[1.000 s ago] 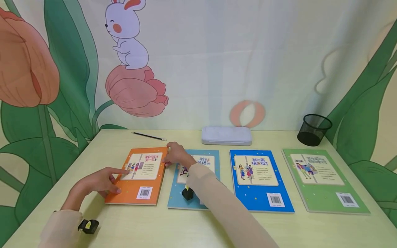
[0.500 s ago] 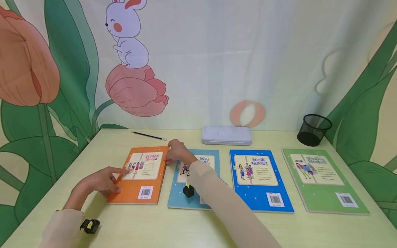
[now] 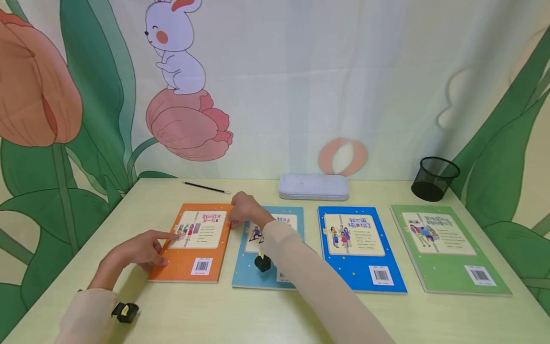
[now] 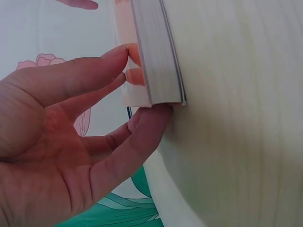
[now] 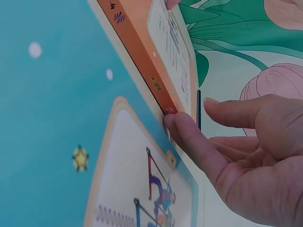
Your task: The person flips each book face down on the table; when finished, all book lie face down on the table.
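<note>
An orange book (image 3: 176, 270) lies back cover up at the left of the table. My left hand (image 3: 139, 248) is at its lower left corner. In the left wrist view, the thumb and a finger touch the cover while other fingers rest against the book's edge (image 4: 161, 61). My right hand (image 3: 247, 210) is at the upper right corner, fingertips against the orange spine (image 5: 154, 78), thumb held apart. The right forearm passes over a light blue book (image 3: 249, 277) and hides part of it.
A blue book (image 3: 356, 272) and a green book (image 3: 455, 277) lie in the same row to the right. Behind them are a pencil (image 3: 206, 187), a pale pencil case (image 3: 313, 187) and a black mesh pen cup (image 3: 434, 179). A printed curtain (image 3: 275, 95) hangs along the back edge.
The orange book's lower end has shifted slightly right, mostly in the first half second. Both hands stay at its corners with only small movement. The other books look unmoved.
</note>
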Demonstrator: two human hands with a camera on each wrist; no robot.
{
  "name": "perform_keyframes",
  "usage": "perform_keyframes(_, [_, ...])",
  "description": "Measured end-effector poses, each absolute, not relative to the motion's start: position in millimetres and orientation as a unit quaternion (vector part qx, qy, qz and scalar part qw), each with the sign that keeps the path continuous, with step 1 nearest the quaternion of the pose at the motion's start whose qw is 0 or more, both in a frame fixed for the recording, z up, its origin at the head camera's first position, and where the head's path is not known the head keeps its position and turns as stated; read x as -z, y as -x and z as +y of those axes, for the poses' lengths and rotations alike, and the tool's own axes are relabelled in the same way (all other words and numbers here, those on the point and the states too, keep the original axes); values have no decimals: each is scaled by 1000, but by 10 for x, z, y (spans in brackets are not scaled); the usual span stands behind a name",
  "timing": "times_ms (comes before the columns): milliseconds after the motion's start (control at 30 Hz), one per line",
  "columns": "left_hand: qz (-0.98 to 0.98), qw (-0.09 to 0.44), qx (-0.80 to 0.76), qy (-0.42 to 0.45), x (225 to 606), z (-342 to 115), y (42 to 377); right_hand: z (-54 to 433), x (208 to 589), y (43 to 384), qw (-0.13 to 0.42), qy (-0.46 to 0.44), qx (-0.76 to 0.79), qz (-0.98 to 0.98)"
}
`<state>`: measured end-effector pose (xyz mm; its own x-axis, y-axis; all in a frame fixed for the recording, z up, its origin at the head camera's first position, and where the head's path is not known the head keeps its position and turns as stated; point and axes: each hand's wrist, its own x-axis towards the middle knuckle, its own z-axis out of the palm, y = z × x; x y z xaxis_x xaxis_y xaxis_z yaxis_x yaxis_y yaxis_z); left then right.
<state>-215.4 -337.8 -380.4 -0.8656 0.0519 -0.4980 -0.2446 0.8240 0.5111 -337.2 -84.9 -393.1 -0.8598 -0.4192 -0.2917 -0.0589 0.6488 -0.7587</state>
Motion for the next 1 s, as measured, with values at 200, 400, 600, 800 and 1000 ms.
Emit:
perform_keyframes(200, [924,260,-275,52,3772,-3390,2190,-682,3838,3376,245,161,438,850])
perform_keyframes(400, [942,220,-249,50,3685,-3377,2242,-453,3758,3472,202,215,467,833])
perform_keyframes(600, [961,175,-210,49,3639,-3246,2366,-173,3633,3536,102,213,496,835])
perform_keyframes(800, [979,81,-184,35,3619,-3018,2463,199,3544,3569,21,194,502,842])
perform_keyframes(1000, [983,-8,-182,2,3649,-2770,2485,638,3563,3561,-10,183,453,872])
